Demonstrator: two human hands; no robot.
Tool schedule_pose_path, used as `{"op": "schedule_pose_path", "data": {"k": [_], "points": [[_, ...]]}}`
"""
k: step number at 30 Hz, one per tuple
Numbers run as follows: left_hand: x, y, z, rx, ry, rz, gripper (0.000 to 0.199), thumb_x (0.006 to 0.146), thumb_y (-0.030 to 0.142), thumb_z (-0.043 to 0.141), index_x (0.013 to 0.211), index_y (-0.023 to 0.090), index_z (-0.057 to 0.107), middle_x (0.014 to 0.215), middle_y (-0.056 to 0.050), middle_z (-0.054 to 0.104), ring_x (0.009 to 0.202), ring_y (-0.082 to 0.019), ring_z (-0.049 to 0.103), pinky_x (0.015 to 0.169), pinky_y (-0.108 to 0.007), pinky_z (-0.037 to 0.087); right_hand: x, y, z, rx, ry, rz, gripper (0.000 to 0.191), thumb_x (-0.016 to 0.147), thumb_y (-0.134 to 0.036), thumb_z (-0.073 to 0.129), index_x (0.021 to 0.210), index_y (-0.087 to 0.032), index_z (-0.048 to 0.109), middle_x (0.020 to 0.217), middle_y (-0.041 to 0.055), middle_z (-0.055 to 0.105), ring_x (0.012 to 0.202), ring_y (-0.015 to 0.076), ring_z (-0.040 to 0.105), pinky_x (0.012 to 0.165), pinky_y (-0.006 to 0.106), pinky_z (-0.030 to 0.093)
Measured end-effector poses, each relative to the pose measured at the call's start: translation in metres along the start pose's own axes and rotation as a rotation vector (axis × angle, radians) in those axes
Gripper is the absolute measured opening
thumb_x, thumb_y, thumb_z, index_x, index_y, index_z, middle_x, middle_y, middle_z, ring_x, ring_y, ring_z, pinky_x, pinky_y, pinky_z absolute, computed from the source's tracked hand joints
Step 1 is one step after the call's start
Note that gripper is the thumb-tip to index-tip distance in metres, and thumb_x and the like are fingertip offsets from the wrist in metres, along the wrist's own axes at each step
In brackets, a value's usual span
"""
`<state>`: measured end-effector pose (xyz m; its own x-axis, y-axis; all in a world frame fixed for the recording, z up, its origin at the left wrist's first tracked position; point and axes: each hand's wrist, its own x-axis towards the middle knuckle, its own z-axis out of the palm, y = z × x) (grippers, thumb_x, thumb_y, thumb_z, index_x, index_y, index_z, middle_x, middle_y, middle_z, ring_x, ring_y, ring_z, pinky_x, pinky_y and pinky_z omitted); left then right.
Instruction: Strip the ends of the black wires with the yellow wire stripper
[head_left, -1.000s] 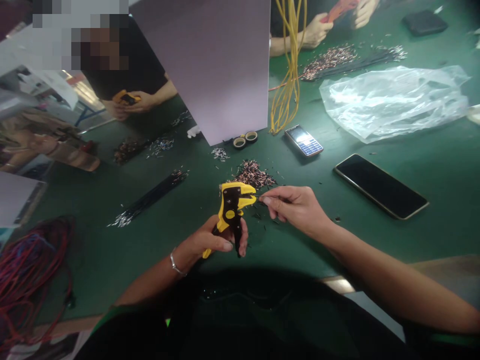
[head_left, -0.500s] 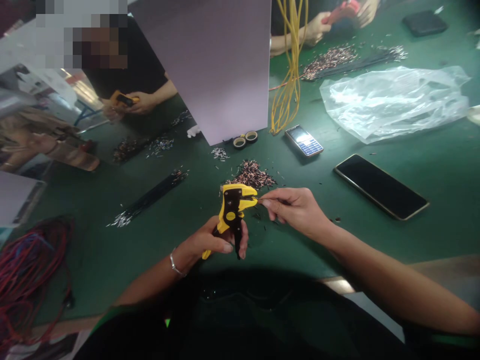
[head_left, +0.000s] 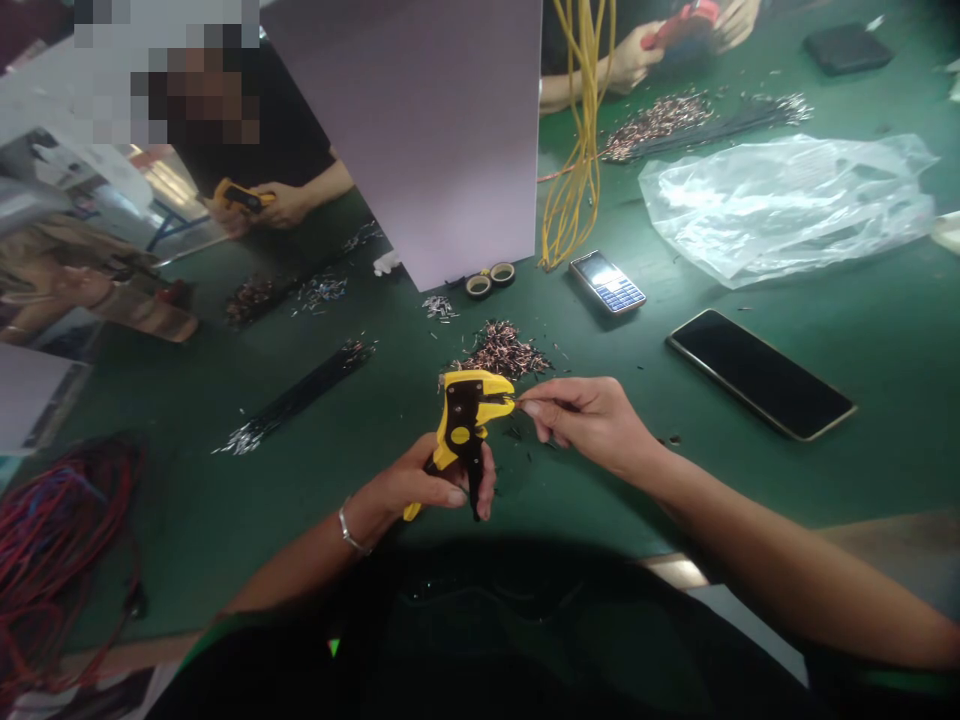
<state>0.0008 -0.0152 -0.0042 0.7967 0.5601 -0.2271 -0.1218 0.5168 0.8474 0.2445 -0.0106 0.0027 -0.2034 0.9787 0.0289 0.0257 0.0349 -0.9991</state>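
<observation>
Yellow-and-black plastic wire stripper [head_left: 463,425], light and stiff, gripped by its handles in left hand [head_left: 416,478], thin dark wire [head_left: 523,402] pinched in right hand [head_left: 592,425].

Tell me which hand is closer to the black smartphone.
Right. The right hand is nearer, apart from the black smartphone by a stretch of mat; the left hand, gripping the yellow wire stripper, sits farther away.

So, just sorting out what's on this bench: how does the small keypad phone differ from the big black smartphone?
The keypad phone is much smaller than the smartphone. The keypad phone's screen is lit above blue keys, while the smartphone's glass is dark and shows no keys. The keypad phone lies beside the two tape rolls; the smartphone lies further right. Both lie flat and face up on the green mat.
</observation>
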Motion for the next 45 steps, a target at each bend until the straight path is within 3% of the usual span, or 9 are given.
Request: {"op": "schedule_pose_path", "data": {"k": [45], "points": [[-0.0015,-0.0016,0.0027,0.045,0.075,0.011,0.024,0.074,0.020,0.079,0.092,0.010,0.065,0.074,-0.005,0.066,0.064,-0.019,0.065,0.064,-0.037,0.055,-0.0012,0.0012,0.0006,0.007,-0.006,-0.007,0.018,0.081,-0.029,0.065,0.081,-0.015,0.077,0.051,-0.0019,0.060,0.044,0.0081,0.047,0.046,0.025,0.038]]}}
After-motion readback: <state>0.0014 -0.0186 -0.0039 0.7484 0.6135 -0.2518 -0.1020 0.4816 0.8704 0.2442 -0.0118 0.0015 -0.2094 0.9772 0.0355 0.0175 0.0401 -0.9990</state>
